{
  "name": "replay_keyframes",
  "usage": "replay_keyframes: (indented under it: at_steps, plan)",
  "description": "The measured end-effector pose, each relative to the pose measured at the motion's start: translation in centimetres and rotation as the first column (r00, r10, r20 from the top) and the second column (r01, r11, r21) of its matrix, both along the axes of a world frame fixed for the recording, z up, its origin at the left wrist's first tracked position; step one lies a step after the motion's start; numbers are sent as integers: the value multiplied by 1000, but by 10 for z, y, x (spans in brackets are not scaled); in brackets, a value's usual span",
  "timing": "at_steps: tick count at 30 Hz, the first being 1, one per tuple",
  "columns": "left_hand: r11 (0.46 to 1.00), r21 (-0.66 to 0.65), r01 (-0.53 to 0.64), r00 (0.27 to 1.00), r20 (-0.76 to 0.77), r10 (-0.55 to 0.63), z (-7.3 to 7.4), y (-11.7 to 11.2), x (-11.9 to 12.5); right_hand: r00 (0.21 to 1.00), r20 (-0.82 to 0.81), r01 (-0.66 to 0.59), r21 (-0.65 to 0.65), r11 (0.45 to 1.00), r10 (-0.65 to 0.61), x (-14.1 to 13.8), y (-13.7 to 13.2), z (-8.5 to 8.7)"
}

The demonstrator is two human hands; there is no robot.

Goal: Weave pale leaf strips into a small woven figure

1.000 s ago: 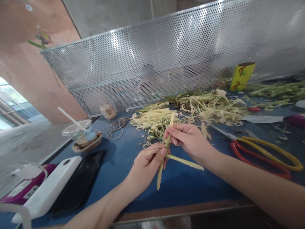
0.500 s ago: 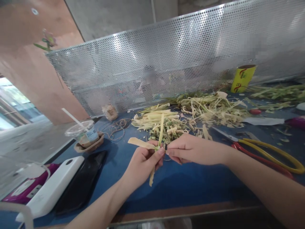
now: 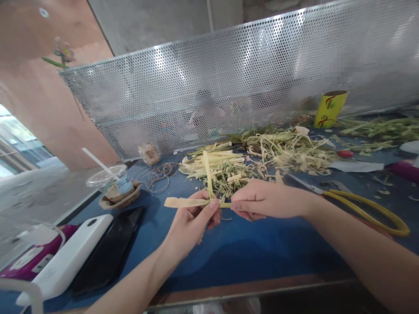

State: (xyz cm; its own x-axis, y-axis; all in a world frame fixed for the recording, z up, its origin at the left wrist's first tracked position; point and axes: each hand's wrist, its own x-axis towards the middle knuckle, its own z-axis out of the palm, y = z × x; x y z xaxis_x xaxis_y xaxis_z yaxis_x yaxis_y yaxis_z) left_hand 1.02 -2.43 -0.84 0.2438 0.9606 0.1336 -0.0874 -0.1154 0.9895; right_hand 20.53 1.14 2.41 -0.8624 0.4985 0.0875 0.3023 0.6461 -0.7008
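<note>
The strips [image 3: 208, 174] look like dry plant fibre, matt and a little rough. The panel [image 3: 203, 69] is of pierced metal, quite shiny. The table top [image 3: 262, 257] looks smooth and rather matt. The cup [image 3: 123, 185] is of clear, glossy plastic, and its tray [image 3: 122, 202] seems of rough paper pulp.
</note>
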Motion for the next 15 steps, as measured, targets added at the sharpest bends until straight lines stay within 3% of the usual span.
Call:
replay_keyframes:
  at_steps: [2, 3, 4, 6, 7, 8, 10, 15]
  plan:
    - [998, -52, -25, 998, 53, 28, 0, 3, 1, 994, -6, 107, 239, 965, -109, -2, 1, -4]
    - [995, -97, -29, 994, 101, 39, 1, 4, 1, 984, -35, 177, 393, 902, -177, -3, 2, -6]
    - [991, -133, -33, 989, 142, 52, 1, 5, 2, 961, -108, 270, 558, 784, -254, -5, 2, -9]
    - [984, -172, -36, 975, 212, 72, 3, 7, 3, 916, -260, 385, 787, 482, -307, -8, 1, -16]
    - [983, -178, -43, 969, 234, 84, 4, 7, 3, 913, -303, 388, 851, 355, -272, -10, 0, -20]
    - [982, -181, -49, 964, 248, 94, 5, 7, 3, 929, -295, 350, 896, 273, -223, -11, -1, -23]
    - [978, -199, -60, 959, 260, 112, 5, 7, 3, 958, -247, 273, 941, 199, -147, -14, -4, -27]
    - [980, -191, -62, 948, 296, 118, 6, 6, 3, 960, -275, 278, 947, 159, -42, -20, -5, -33]
